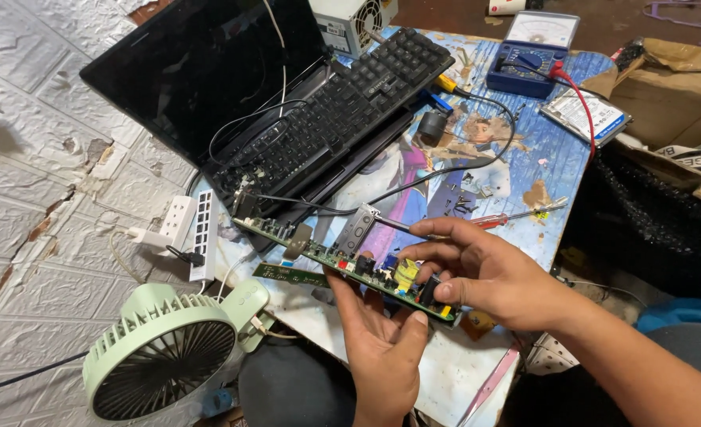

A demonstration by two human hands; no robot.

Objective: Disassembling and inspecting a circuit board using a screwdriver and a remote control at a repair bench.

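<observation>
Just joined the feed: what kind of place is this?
Likely a small electronics repair bench: both hands hold a green circuit board, a multimeter sits on the table, beside a laptop and keyboard.

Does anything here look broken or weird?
Yes. The laptop has a separate black keyboard lying slanted on top of its own keys. The table has its picture cover peeling off in patches. The left hand and right hand hold a bare green circuit board, with no case.

Worktop (pixel 556 170): cartoon-printed, blue.
Far end: laptop (pixel 208 75), keyboard (pixel 342 119) on it, multimeter (pixel 534 54), hard drive (pixel 586 115).
Middle: screwdriver (pixel 517 215), black cable (pixel 445 170).
</observation>
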